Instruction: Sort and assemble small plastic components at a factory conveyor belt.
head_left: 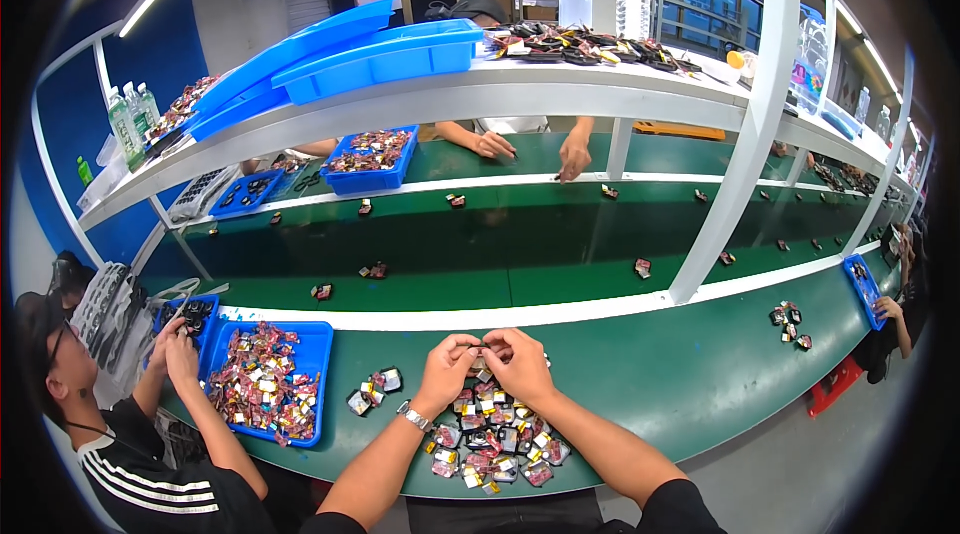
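My left hand (449, 371) and my right hand (517, 364) meet over the green bench, fingertips closed together on a small dark piece, mostly hidden by the fingers. A metal watch (414, 417) is on my left wrist. Between my forearms lies a heap of small electronic parts (490, 444), black housings with red boards, wires and silver-and-yellow pieces. A few similar parts (373, 389) lie apart to the left of my left hand.
At left, a blue tray (325, 374) holds many red-wired pieces, beside a seated co-worker (150, 454). Beyond a white rail (400, 319), scattered parts (642, 268) lie on the green belt (560, 284). A white post (735, 134) supports the overhead shelf (600, 99). Another person's hands (575, 152) work opposite.
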### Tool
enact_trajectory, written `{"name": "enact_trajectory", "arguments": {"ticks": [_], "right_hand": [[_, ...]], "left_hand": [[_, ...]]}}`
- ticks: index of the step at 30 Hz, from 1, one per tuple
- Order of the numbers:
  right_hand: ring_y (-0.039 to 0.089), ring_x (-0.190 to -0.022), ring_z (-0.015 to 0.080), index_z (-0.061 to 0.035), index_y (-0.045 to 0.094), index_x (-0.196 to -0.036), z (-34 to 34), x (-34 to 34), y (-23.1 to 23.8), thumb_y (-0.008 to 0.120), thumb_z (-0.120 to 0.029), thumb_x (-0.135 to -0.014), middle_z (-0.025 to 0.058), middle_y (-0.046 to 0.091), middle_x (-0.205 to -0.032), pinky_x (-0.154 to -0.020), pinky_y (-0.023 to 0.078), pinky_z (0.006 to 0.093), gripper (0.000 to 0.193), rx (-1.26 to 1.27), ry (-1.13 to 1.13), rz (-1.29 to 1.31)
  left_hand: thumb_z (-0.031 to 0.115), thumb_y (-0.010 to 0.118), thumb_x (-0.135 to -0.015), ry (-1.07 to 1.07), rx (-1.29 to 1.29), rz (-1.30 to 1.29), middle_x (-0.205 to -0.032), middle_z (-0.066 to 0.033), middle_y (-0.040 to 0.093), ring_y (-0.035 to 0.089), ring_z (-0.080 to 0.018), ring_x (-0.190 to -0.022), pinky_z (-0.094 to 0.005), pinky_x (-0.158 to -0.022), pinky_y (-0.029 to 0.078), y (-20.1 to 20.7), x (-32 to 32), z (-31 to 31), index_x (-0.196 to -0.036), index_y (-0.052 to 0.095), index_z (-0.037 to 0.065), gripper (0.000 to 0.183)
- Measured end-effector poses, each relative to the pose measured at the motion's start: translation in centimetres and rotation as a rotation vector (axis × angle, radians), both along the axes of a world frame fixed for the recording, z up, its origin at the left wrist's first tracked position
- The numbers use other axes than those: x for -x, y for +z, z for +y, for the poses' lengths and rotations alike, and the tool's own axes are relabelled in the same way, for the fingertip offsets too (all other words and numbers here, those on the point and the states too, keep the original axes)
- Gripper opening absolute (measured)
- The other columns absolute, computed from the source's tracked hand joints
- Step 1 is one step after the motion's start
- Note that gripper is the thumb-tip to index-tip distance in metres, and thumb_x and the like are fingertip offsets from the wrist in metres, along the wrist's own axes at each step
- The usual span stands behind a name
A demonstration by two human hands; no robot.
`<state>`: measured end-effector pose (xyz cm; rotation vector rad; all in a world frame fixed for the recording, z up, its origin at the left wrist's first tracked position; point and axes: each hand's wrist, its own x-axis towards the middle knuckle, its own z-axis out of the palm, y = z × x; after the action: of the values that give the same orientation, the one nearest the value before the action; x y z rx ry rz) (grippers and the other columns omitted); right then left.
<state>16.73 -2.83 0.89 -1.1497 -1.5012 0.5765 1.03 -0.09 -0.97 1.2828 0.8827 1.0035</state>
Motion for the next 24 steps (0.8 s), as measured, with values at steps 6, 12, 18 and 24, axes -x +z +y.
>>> {"name": "enact_trajectory", "arguments": {"ticks": [6, 12, 18, 24], "right_hand": [[0.066, -0.072, 0.0093, 0.0019, 0.066, -0.094, 0.6, -0.6, -0.6, 0.067, -0.003, -0.083, 0.0069, 0.069, -0.083, -0.066, 0.054, 0.0234, 0.012, 0.181, 0.043, 0.148], [0.067, -0.073, 0.0115, -0.0013, 0.07, -0.083, 9.2, -7.1, -2.1, 0.067, -0.001, -0.075, 0.0077, 0.071, -0.078, -0.067, 0.054, 0.0285, 0.008, 0.174, -0.225, 0.08], [0.067, -0.078, 0.031, -0.0024, 0.07, -0.088, 12.8, -13.1, -2.8, 0.069, -0.014, -0.076, 0.0163, 0.069, -0.084, -0.074, 0.053, 0.0378, 0.017, 0.109, -0.442, -0.138], [0.067, -0.081, 0.0258, 0.0021, 0.065, -0.1, 1.9, -9.4, 1.2, 0.073, -0.023, -0.075, 0.0146, 0.068, -0.086, -0.077, 0.052, 0.0357, 0.036, 0.324, -0.136, -0.268]], "left_hand": [[0.007, 0.052, -0.097, 0.019, -0.046, 0.045, -0.096, -0.0073, 0.067, 0.064, -0.0103, -0.083, -0.0248, -0.073, 0.055, 0.5, -0.2, -0.8, -0.111, 0.056, 0.0, 0.016], [0.006, 0.048, -0.097, 0.22, -0.069, -0.146, -0.107, -0.0211, 0.065, 0.068, -0.0272, -0.094, -0.0331, -0.081, 0.058, 2.1, 2.1, 0.2, -0.106, 0.056, -0.004, 0.016], [0.007, 0.05, -0.096, 0.244, -0.166, 0.011, -0.102, -0.0132, 0.068, 0.067, -0.0189, -0.091, -0.0299, -0.078, 0.055, 4.0, 2.8, -6.0, -0.103, 0.06, -0.001, 0.015], [0.008, 0.053, -0.095, 0.182, -0.197, 0.145, -0.1, -0.0104, 0.069, 0.066, -0.0158, -0.091, -0.0281, -0.076, 0.054, 3.2, 6.3, -6.3, -0.102, 0.063, -0.001, 0.015]]}}
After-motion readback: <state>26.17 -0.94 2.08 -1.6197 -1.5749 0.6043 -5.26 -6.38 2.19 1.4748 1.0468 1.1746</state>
